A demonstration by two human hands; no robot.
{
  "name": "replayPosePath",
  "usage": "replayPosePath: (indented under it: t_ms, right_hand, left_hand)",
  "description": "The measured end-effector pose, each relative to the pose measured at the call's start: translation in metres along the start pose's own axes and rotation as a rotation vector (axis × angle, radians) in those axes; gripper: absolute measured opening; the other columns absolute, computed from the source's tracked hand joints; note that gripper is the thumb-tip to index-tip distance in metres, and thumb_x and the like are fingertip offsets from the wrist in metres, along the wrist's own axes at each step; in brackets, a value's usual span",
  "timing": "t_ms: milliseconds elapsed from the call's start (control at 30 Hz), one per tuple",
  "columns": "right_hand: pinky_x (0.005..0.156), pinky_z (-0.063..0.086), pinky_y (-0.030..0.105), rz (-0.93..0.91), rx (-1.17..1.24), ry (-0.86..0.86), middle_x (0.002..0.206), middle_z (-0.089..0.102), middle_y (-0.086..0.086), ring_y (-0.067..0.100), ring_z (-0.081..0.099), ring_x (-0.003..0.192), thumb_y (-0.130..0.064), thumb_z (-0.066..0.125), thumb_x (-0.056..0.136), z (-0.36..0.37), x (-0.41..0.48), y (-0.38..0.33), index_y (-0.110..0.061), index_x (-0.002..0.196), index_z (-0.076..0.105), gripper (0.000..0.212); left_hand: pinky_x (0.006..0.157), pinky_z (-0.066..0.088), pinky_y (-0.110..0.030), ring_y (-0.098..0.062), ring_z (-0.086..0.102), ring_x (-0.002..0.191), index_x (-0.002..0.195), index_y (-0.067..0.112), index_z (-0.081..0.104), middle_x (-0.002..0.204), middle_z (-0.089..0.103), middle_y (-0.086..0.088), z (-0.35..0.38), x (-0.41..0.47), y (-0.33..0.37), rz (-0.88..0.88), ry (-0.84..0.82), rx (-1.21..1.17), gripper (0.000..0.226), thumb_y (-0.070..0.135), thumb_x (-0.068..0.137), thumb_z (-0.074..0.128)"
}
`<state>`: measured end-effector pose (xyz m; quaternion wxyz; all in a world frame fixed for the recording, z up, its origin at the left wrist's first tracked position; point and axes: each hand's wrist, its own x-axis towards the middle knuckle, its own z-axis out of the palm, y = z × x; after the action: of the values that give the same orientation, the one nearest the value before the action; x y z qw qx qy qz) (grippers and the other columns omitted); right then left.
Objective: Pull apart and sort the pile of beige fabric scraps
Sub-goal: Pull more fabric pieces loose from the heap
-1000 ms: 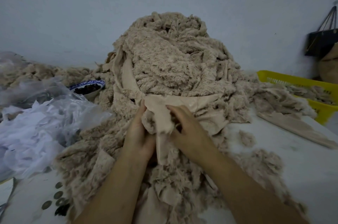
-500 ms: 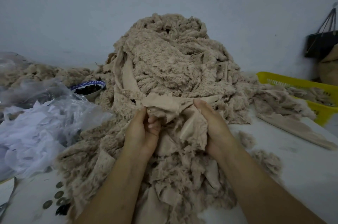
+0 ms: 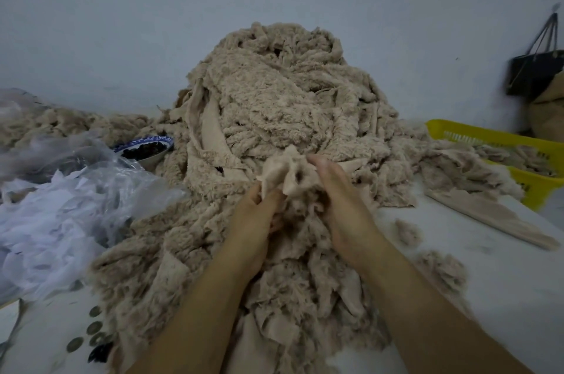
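**Both hands grasp one scrap at the front of the pile**

We look down on a tall pile [image 3: 274, 99] of beige fabric scraps, fleecy on one side and smooth on the other; it rises against the pale wall [image 3: 122, 22] and spills forward over the white table [image 3: 503, 297] towards us. At the pile's near slope we see a crumpled scrap [image 3: 283, 172] lifted a little above the heap; the left hand [image 3: 256, 215] pinches its lower left edge with curled fingers; the right hand [image 3: 341, 205] closes round its right side, fingertips reaching up to the top of the bunch, the thumb hidden behind the cloth. Both forearms rest over the low front skirt of scraps.

To the right a long flat strip [image 3: 488, 218] of smooth beige cloth lies on the table, apart from the pile; a few loose tufts [image 3: 409, 231] sit between it and the right forearm; behind the strip a yellow basket [image 3: 457, 132] holds more beige scraps. A dark bag [image 3: 531, 74] hangs on the wall at far right. To the left we find a clear plastic bag [image 3: 61, 205] of white scraps; behind it, touching the pile's edge, a blue-rimmed bowl [image 3: 146, 147] with dark contents we cannot identify; near the lower left corner several round discs [image 3: 94, 328] lie on the table.
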<state>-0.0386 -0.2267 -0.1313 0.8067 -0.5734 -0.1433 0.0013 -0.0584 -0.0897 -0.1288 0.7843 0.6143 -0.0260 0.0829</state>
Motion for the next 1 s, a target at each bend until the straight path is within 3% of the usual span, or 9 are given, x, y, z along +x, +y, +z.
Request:
replayPosePath:
  t_ms: [67, 167, 400, 500, 567, 633, 733, 800, 1000]
  right_hand:
    - [0.075, 0.049, 0.008, -0.037, -0.329, -0.069, 0.103, 0.068, -0.030, -0.014, 0.063, 0.094, -0.068, 0.059, 0.084, 0.008, -0.006, 0.005, -0.053, 0.107, 0.059, 0.027]
    - [0.052, 0.038, 0.012, -0.156, -0.658, 0.072, 0.074, 0.061, -0.006, -0.003, 0.050, 0.059, -0.051, 0.047, 0.100, 0.011, -0.004, 0.009, -0.025, 0.086, 0.059, 0.033]
    - [0.037, 0.028, 0.020, -0.044, -0.073, 0.136, 0.045, 0.038, -0.011, 0.006, 0.030, 0.036, -0.045, 0.060, 0.094, -0.006, 0.000, -0.009, -0.029, 0.049, 0.055, 0.048]
    - [0.053, 0.044, 0.026, 0.018, -0.231, 0.030, 0.053, 0.059, 0.000, 0.014, 0.050, 0.047, -0.052, 0.064, 0.075, -0.004, -0.002, -0.006, -0.014, 0.058, 0.071, 0.042]
    - [0.072, 0.056, 0.036, 0.072, -0.311, -0.002, 0.074, 0.070, 0.016, 0.032, 0.062, 0.064, -0.055, 0.069, 0.076, 0.000, -0.005, 0.000, 0.007, 0.080, 0.071, 0.062]
    - [0.083, 0.059, 0.042, 0.075, -0.205, 0.007, 0.071, 0.070, 0.016, 0.035, 0.065, 0.061, -0.053, 0.074, 0.078, -0.002, -0.006, -0.001, -0.002, 0.069, 0.071, 0.052]
    - [0.050, 0.059, 0.028, 0.134, 0.095, 0.113, 0.067, 0.060, 0.025, 0.029, 0.066, 0.057, -0.050, 0.081, 0.073, -0.007, -0.003, -0.013, -0.018, 0.065, 0.071, 0.035]
    - [0.033, 0.038, 0.020, 0.149, 0.268, 0.253, 0.057, 0.054, 0.007, 0.014, 0.047, 0.039, -0.044, 0.080, 0.069, -0.010, 0.001, -0.016, -0.018, 0.068, 0.066, 0.030]
    - [0.029, 0.022, 0.018, 0.096, 0.604, 0.464, 0.043, 0.035, -0.007, 0.007, 0.028, 0.032, -0.028, 0.068, 0.091, -0.014, 0.006, -0.022, -0.021, 0.058, 0.055, 0.036]
  left_hand:
    - [0.042, 0.038, -0.016, -0.004, 0.046, 0.047, 0.093, 0.025, 0.070, 0.058, 0.055, 0.009, -0.002, 0.001, 0.001, -0.001, 0.014, -0.084, 0.016, 0.039, 0.089, 0.065]
    - [0.038, 0.031, -0.015, -0.006, 0.037, 0.045, 0.065, 0.028, 0.072, 0.053, 0.047, 0.009, -0.006, 0.006, -0.001, 0.010, 0.065, -0.149, 0.038, 0.025, 0.100, 0.057]
    - [0.033, 0.019, -0.015, -0.005, 0.025, 0.036, 0.061, 0.020, 0.038, 0.049, 0.030, 0.008, -0.034, 0.022, 0.004, -0.085, 0.224, -0.729, 0.042, 0.018, 0.103, 0.044]
    - [0.036, 0.027, -0.015, -0.004, 0.029, 0.042, 0.063, 0.020, 0.036, 0.054, 0.030, 0.007, -0.033, 0.020, 0.003, -0.067, 0.152, -0.726, 0.036, 0.014, 0.097, 0.046]
    - [0.040, 0.031, -0.016, -0.005, 0.032, 0.045, 0.058, 0.019, 0.039, 0.055, 0.031, 0.006, -0.031, 0.019, 0.003, -0.066, 0.115, -0.772, 0.033, 0.014, 0.089, 0.049]
    - [0.051, 0.039, -0.019, -0.007, 0.041, 0.049, 0.061, 0.018, 0.046, 0.055, 0.040, 0.005, -0.035, 0.020, 0.005, -0.090, 0.164, -0.830, 0.036, 0.017, 0.097, 0.044]
    - [0.069, 0.050, -0.029, -0.013, 0.063, 0.056, 0.084, 0.013, 0.062, 0.064, 0.066, -0.001, -0.042, 0.023, 0.010, -0.127, 0.270, -0.942, 0.032, 0.019, 0.105, 0.039]
    - [0.080, 0.055, -0.033, -0.019, 0.072, 0.074, 0.097, 0.006, 0.066, 0.079, 0.075, -0.009, -0.042, 0.026, 0.011, -0.111, 0.306, -1.019, 0.031, 0.013, 0.106, 0.037]
    - [0.115, 0.036, -0.049, -0.035, 0.056, 0.124, 0.136, 0.002, 0.056, 0.131, 0.062, -0.023, -0.039, 0.030, 0.005, -0.196, 0.252, -0.927, 0.039, 0.015, 0.107, 0.033]
